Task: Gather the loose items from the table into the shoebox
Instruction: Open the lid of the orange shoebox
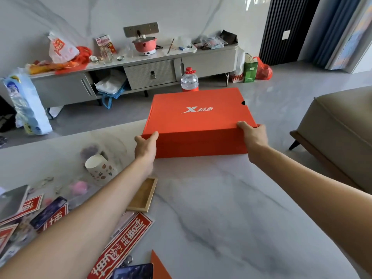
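Observation:
An orange shoebox (197, 117) with its lid on rests at the far edge of the white marble table (221, 208). My left hand (145, 148) grips its near left corner, thumb on the lid. My right hand (254, 137) grips the near right corner the same way. Loose items lie at the table's left: a patterned paper cup (99, 168) on its side, a small wooden frame (143, 195), red and white paper signs (122, 248), dark picture cards (49, 212), a pink fluffy thing (79, 188).
An orange paper piece (159, 266) lies at the near edge. Beyond the table stand a water jug (189, 79) on the floor and a cluttered grey TV cabinet (149, 74). A beige sofa (340, 133) sits to the right.

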